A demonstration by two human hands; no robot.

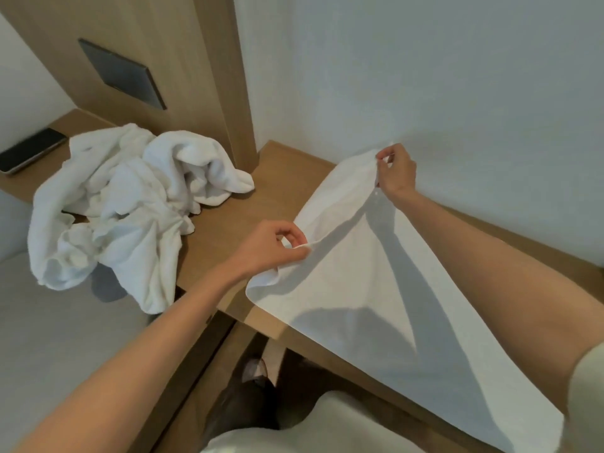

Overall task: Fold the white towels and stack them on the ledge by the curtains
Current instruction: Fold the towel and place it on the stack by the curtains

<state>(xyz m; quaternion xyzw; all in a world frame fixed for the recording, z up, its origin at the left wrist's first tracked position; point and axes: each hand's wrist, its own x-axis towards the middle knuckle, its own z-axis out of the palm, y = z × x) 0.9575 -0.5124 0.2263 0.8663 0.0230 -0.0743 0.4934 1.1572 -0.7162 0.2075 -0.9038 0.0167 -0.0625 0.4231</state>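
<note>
The long pale wooden ledge (277, 178) runs beneath both sets of fingers and carries everything. On it, spread from the fingers back toward the person, lies the thin flat white towel (376, 289), its end lifted, probably so it can be carried over for a fold. Well beyond the left fingertips sits the crumpled heap of thick white towels (130, 197), not yet folded. The right hand (397, 173) pinches the towel's far corner between thumb and fingers; the left hand (274, 246) pinches the near corner, keeping the edge taut. A dark slim phone (31, 155) lies farthest left.
</note>
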